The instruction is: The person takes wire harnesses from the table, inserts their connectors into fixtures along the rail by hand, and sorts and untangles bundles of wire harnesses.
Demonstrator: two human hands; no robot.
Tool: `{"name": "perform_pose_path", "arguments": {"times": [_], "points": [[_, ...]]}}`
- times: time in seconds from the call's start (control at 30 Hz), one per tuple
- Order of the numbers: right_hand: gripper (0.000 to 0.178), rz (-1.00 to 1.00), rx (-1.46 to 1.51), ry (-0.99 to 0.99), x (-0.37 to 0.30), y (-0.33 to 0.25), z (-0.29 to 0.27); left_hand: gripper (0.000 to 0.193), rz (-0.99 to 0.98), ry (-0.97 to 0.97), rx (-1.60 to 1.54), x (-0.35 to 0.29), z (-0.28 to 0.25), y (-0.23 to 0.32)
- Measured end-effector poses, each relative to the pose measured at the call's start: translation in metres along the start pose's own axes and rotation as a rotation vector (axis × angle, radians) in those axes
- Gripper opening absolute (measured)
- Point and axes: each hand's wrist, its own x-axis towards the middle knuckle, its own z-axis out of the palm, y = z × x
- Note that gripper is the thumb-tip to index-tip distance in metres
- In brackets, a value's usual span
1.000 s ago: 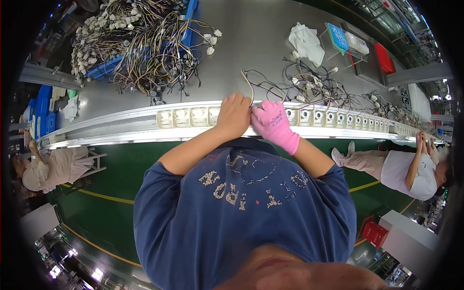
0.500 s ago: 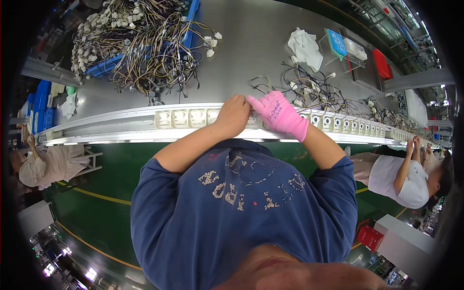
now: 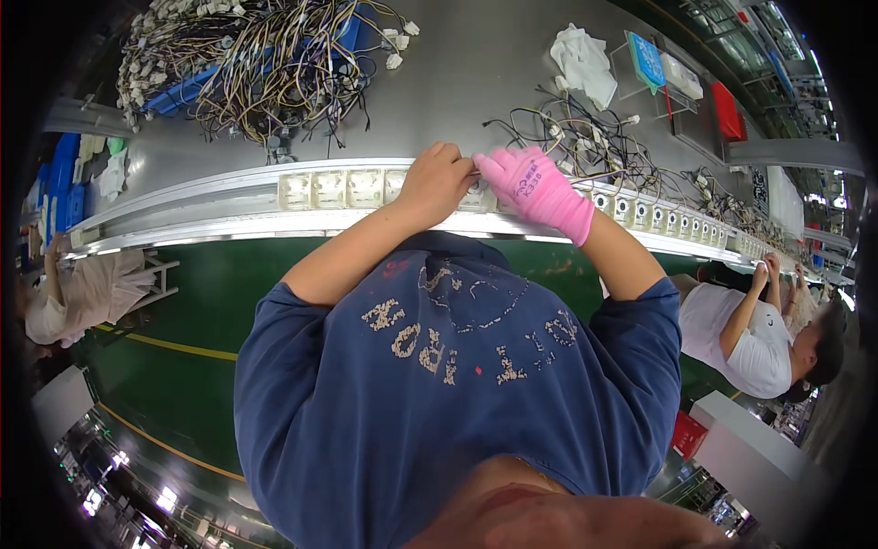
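Note:
My bare left hand [image 3: 435, 185] is closed, its fingertips pinched together above a row of translucent whitish plastic housings [image 3: 330, 190] set in a metal rail [image 3: 197, 199]. Close beside it, my right hand [image 3: 538, 190] wears a pink knit glove. Its fingers are curled in and slightly blurred, their tips almost meeting the left fingertips. Whatever lies between the fingers is hidden or too small to name. Both hands cover the housings beneath them. Just beyond the right hand lies a loose bunch of dark and yellowish wires [image 3: 585, 146] with white connectors.
A large heap of wire harnesses [image 3: 274, 69] spills over a blue bin [image 3: 187, 89] at the far left. On the metal table [image 3: 448, 69] are a white cloth [image 3: 585, 66], a blue card on a stand [image 3: 646, 61] and a red bin [image 3: 729, 112]. Other people work along the rail on both sides.
My view has shifted, so the wire heap sits higher in it. Both hands stay together over the rail, the gloved fingers moving slightly. A wire loop beyond them no longer shows in the same place.

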Motion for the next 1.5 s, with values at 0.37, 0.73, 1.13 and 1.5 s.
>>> {"name": "perform_pose_path", "arguments": {"times": [0.37,0.73,1.13,1.5], "points": [[0.026,0.212,0.335,-0.376,0.010,-0.006,-0.022,0.012,-0.007,-0.019,-0.013,-0.001,-0.002,0.001],[0.018,0.352,0.411,-0.168,0.019,-0.007,-0.005,0.011,-0.111,-0.078,-0.013,0.005,-0.004,0.007],[0.012,0.037,-0.065,-0.247,0.024,-0.001,-0.018,0.012,-0.144,-0.093,0.017,0.001,-0.002,0.008],[0.019,0.096,0.181,-0.149,0.026,0.006,-0.009,0.022,0.028,-0.135,-0.059,0.003,-0.009,-0.005]]}}
